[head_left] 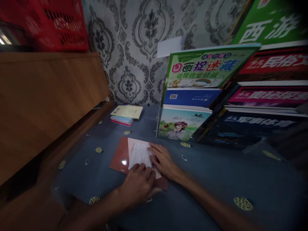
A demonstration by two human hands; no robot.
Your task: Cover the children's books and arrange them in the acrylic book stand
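A reddish-brown glossy cover or booklet (119, 157) lies flat on the dark cloth, with a pale printed sheet (138, 153) at an angle on top of it. My left hand (139, 181) is closed at the sheet's near edge, fingers curled down on the paper; its thumb is mostly hidden. Along the sheet's right side rests my right hand (165, 162), fingers stretched out and lying on the paper. Both hands cover part of the sheet and of the brown cover's right side.
A small stack of booklets (127, 113) lies farther back. Upright picture books (185, 123) and more books (255, 128) stand in tiers at the right. A wooden cabinet (50, 106) with a red basket (64, 25) on top borders the left. Patterned wallpaper (151, 25) is behind.
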